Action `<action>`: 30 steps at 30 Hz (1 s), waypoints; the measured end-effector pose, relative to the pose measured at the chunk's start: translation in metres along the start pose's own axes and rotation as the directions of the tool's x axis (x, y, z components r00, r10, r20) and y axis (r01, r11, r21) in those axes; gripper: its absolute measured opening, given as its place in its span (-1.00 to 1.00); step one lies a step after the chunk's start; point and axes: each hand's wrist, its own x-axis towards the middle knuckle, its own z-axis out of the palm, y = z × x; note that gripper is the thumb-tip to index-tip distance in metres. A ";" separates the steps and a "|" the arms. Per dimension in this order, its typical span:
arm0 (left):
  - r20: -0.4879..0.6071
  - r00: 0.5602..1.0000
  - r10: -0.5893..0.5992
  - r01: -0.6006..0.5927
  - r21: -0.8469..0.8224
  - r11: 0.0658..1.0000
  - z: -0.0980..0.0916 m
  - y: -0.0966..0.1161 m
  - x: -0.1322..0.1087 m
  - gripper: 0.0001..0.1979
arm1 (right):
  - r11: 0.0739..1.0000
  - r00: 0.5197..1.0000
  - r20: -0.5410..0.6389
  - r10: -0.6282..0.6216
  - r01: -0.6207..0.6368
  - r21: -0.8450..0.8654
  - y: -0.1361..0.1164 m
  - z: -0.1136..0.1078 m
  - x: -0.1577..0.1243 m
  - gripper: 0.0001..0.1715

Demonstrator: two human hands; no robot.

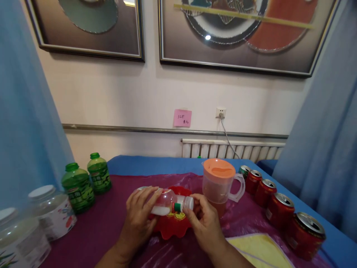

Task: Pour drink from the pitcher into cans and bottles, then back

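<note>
Bottle [164, 205] is held on its side above the red tray [174, 227], roughly mid-desk. Left grip [139, 214]: closed round the bottle's body from above, fingers laid over the top. Right grip [205, 216]: nearly closed, thumb and fingertips pinched on the bottle's white end. Bottle is clear, smooth and rounded, pale inside; a green-red patch is seen near the neck, detail too small to tell. Tray is glossy, scalloped at the rim, marked with yellow print.

Just right of it, a translucent plastic pitcher [208, 186] is topped by a round orange lid [219, 169]. Beyond, red metal cans [263, 193] are lined up, with a yellow cloth [259, 247] laid flat nearer. At left, ribbed green bottles [78, 190] and clear, white-lidded jars [54, 217] are stood. Desk [145, 165] is covered in blue, overlaid by a shiny, creased purple sheet [117, 232].
</note>
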 end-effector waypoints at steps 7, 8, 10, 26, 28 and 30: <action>0.030 0.999 -0.018 0.019 -0.056 0.998 0.002 -0.006 -0.001 -0.47 | 1.000 1.000 0.006 -0.006 0.006 -0.019 0.000 0.005 -0.001 -0.78; 0.030 0.999 -0.031 0.033 -0.065 0.997 0.003 -0.005 -0.001 -0.48 | 1.000 1.000 0.009 0.004 -0.004 -0.018 0.000 0.005 -0.001 -0.78; 0.029 0.998 -0.047 0.049 -0.078 0.996 0.003 -0.005 -0.001 -0.50 | 1.000 1.000 0.017 0.017 -0.017 -0.014 0.000 0.005 -0.002 -0.78; 0.062 0.996 -0.066 0.069 -0.050 0.996 0.002 -0.004 -0.002 -0.48 | 0.964 0.968 0.050 -0.246 0.250 -0.093 -0.002 -0.001 0.000 -0.66; 0.075 0.995 -0.068 0.072 -0.045 0.996 0.003 -0.007 -0.004 -0.48 | 0.942 0.948 0.058 -0.312 0.317 -0.112 0.000 -0.002 0.001 -0.56; 0.078 0.994 -0.071 0.074 -0.036 0.997 0.005 -0.009 -0.004 -0.49 | 0.932 0.941 0.059 -0.334 0.339 -0.126 0.001 -0.002 0.001 -0.50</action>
